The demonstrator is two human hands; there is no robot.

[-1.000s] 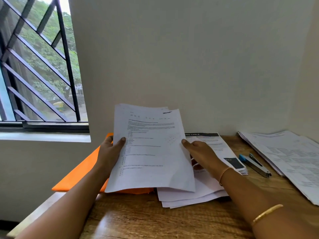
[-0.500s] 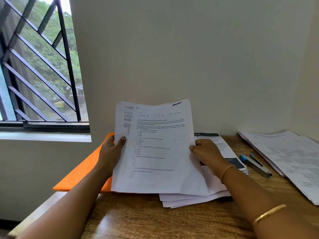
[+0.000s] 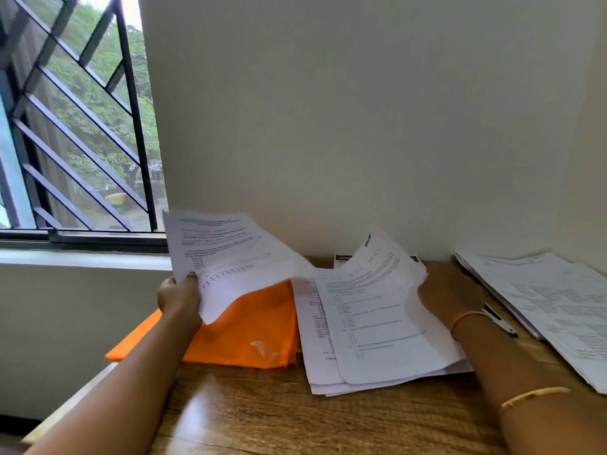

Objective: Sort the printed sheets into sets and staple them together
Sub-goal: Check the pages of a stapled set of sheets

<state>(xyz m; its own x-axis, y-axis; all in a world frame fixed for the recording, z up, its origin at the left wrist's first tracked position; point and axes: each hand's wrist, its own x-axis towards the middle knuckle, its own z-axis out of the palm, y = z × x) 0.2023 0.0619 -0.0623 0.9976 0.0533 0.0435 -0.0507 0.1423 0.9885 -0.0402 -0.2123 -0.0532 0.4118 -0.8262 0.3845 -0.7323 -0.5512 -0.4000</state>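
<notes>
Sorting is looking well short of finished: no stapled set is showing anywhere, and the stapler point(image 3: 501, 325) is lying untouched on the counter point(image 3: 279, 418), mostly hidden behind the right wrist. Printed sheets are sitting in at least two places. A loose, fanned middle pile point(image 3: 315, 366) is lying in front of the person, and a far stack point(image 3: 551, 297) is spreading along the counter's right side, though I cannot tell whether that one is already sorted. The hands are working well apart, each at its own paper. The left hand point(image 3: 179, 298) is pinching a lifted sheet point(image 3: 230, 254) at its left edge, thumb on the printed face and fingers behind. It is holding the sheet clear of the counter, so that it is hanging over the orange folder point(image 3: 249, 330) with its right part drooping toward the middle pile; whether it is one leaf or several is not showing. The right hand point(image 3: 446, 292) is meeting the right edge of a second sheet point(image 3: 371, 310), which is lying on top of the middle pile with its far end curling upward. The paper is covering the fingertips, so I cannot tell whether that hand is gripping the sheet or only resting against it. By my judgement the person is dividing pages between piles — gathering full sets, squaring edges and all the stapling are waiting to be done.
</notes>
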